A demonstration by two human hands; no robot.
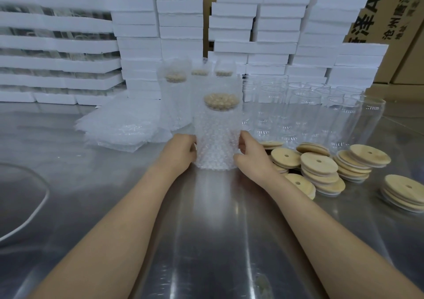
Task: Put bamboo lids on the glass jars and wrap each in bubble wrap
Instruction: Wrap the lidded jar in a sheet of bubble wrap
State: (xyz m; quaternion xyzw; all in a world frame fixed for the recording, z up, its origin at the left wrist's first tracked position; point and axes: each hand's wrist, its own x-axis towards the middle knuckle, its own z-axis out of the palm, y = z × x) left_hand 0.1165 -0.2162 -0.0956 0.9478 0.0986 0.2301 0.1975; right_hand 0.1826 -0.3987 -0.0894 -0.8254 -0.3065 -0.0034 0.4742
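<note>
Looks like I'm finishing the wrap here: left hand (181,152) and right hand (250,154), fingers curled, grip the sides of the bubble-wrapped jar (216,133), lidded and upright on the steel table (206,230), so next it probably joins the wrapped jars (175,97) behind.

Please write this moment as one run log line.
step: wrapping | left hand: holds bubble-wrapped jar | right hand: holds it too | jar: upright, bamboo lid on | unwrapped jars, loose lids: to the right

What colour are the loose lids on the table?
The lids are pale tan, head view.
</note>
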